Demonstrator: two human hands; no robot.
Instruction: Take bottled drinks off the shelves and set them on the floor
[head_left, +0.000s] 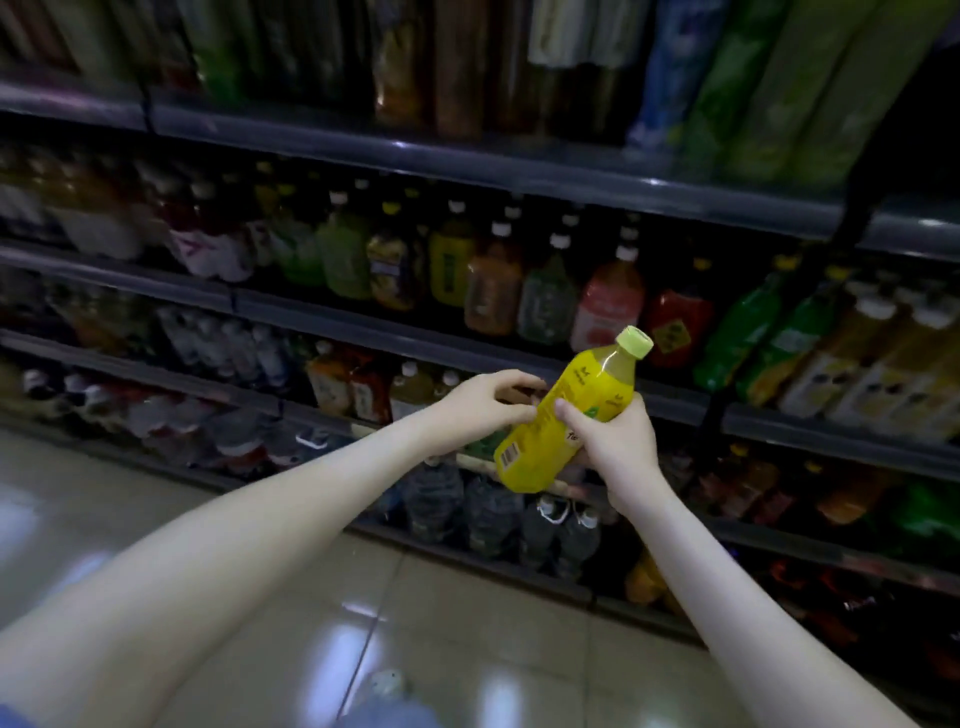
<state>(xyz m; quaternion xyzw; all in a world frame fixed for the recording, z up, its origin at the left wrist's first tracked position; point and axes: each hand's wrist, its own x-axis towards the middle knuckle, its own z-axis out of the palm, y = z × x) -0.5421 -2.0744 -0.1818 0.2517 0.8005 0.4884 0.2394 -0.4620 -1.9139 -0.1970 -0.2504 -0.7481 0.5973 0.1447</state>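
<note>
- The right grip (618, 441) was wrapped round the lower body of the yellow bottle (566, 415), held tilted, cap up, in front of the shelves (415, 343).
- The left grip (488, 405) curled at the bottle's side; whether it pinched could not be told.
- Risk: set down tilted on the glossy floor (441, 597) below the shelves, the bottle could topple.

Dark grey metal shelves (363, 322) run in tiers across the dim aisle, slanting down toward the left, with a black upright post (852, 218) at the right. Below them lies a glossy pale beige tiled floor (467, 623), its dark grout lines broken by white glints of reflected light (332, 639).
</note>
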